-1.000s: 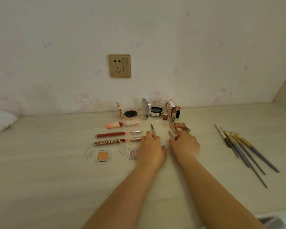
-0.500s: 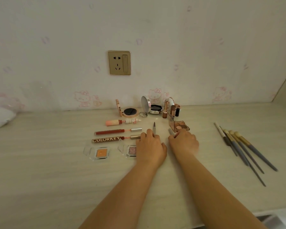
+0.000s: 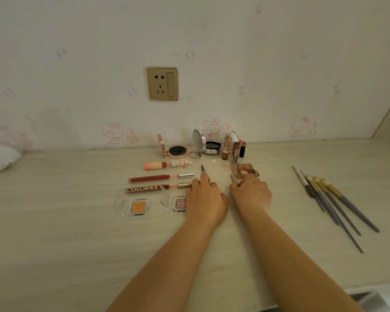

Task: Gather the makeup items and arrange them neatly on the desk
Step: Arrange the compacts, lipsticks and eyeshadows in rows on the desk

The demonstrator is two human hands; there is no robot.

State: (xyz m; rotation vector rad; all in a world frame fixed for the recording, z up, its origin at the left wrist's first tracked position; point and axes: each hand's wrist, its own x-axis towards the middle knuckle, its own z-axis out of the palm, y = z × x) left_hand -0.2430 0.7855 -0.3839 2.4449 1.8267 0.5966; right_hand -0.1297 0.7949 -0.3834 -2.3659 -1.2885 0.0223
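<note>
Two bare hands lay side by side on the pale desk (image 3: 54, 221), amid the makeup gathered toward the wall. Wide bare surface stretched to the left of the items and forward to the near edge at lower right, and a clear strip separated the hands from the makeup brushes (image 3: 331, 199), which lay fanned well apart on the right. The left hand (image 3: 206, 200) rested knuckles up, fingers curled over a slim grey pencil (image 3: 202, 169) whose tip pointed away toward the wall; its fingers lay just beside the cap end of the COLORKEY lip gloss (image 3: 144, 189) and partly covered the pink eyeshadow pan (image 3: 180, 203). The right hand (image 3: 250, 193) was likewise curled down on a second grey pencil (image 3: 232, 177), its fingertips close to the open brown eyeshadow palette (image 3: 245, 172); how firmly either hand gripped I could not tell. Left of the hands lay a red lip gloss (image 3: 151, 177), a peach lip tube (image 3: 158, 165) and an orange eyeshadow pan (image 3: 138, 207), in rows. Along the wall stood an open gold compact (image 3: 177, 151), an open white cushion compact (image 3: 208, 145) and upright lipsticks (image 3: 226, 147). A gold wall socket (image 3: 162, 83) sat above.
</note>
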